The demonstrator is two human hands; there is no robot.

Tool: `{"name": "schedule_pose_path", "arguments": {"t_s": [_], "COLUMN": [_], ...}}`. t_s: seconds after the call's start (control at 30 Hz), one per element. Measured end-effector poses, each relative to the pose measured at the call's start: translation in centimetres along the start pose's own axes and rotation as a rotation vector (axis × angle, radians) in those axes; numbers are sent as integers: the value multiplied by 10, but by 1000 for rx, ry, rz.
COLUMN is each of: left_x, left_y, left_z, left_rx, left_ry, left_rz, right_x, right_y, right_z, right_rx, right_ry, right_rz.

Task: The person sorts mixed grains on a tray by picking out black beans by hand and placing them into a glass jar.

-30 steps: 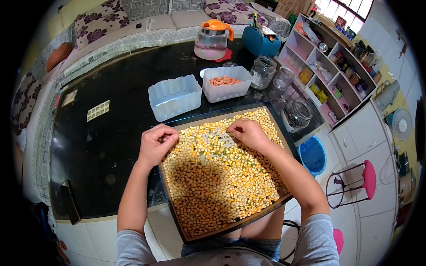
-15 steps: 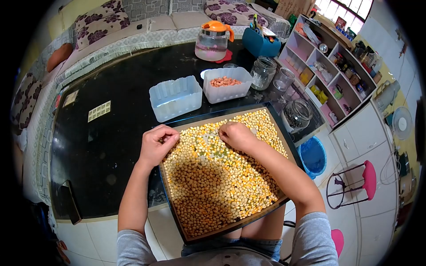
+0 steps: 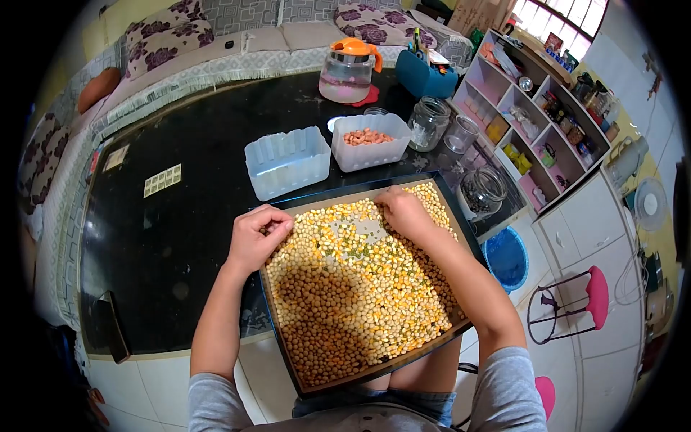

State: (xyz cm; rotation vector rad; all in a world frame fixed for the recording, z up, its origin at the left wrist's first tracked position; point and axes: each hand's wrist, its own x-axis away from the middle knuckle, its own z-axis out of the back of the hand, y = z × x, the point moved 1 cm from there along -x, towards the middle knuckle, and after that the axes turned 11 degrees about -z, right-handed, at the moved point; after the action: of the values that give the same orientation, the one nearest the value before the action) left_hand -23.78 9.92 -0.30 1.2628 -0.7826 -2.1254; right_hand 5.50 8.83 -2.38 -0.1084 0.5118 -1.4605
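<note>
A shallow dark-edged tray (image 3: pixel 464 216) rests partly on the lap and partly against the table. Yellow corn kernels, round beige beans (image 3: pixel 324 309) and small green beans are spread in it. My left hand (image 3: pixel 258 234) is at the tray's upper left edge, thumb and forefinger pressed together; whatever they hold is too small to make out. At the tray's upper right, my right hand (image 3: pixel 403 212) touches the kernels with its fingers curled together, their tips partly hidden. Beside that hand a patch of bare tray bottom shows, with a few green beans on it.
Beyond the tray stand an empty plastic container (image 3: pixel 288 164), one with reddish nuts (image 3: pixel 371 147), glass jars (image 3: pixel 429 124) and an orange-lidded pitcher (image 3: pixel 347 75). A phone (image 3: pixel 109 327) lies at the table's left edge. At right are a blue bin (image 3: pixel 505 259) and pink stool (image 3: pixel 597 297).
My right hand moved left over the kernels, then back to the right and up toward the tray's far edge. The bare patch beside it shows more now. My left hand has barely moved.
</note>
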Motion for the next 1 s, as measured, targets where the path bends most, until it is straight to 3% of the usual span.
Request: {"name": "schedule_pose_path", "arguments": {"t_s": [0.13, 0.53, 0.63, 0.8, 0.87, 0.93, 1.0], "left_x": [0, 1, 0, 0, 1, 1, 1], "left_y": [-1, -3, -2, -4, -3, -1, -5], "left_z": [0, -2, -2, -3, -1, -1, -1], "left_rx": [-5, -10, -18, -14, -33, -9, -9], "left_ry": [3, 35, 29, 27, 30, 16, 10], "left_rz": [-15, -44, -27, -44, -40, -9, -5], "right_x": [8, 39, 39, 41, 41, 40, 43], "right_y": [-12, 34, 57, 70, 61, 32, -2], "right_z": [18, 152, 159, 150, 144, 135, 106], "right_rx": [-28, 8, 14, 73, 30, 111, 121], "right_ry": [-170, 484, 462, 338, 445, 517, 403], "right_rz": [32, -154, -270, -282, -249, -34, 51]}}
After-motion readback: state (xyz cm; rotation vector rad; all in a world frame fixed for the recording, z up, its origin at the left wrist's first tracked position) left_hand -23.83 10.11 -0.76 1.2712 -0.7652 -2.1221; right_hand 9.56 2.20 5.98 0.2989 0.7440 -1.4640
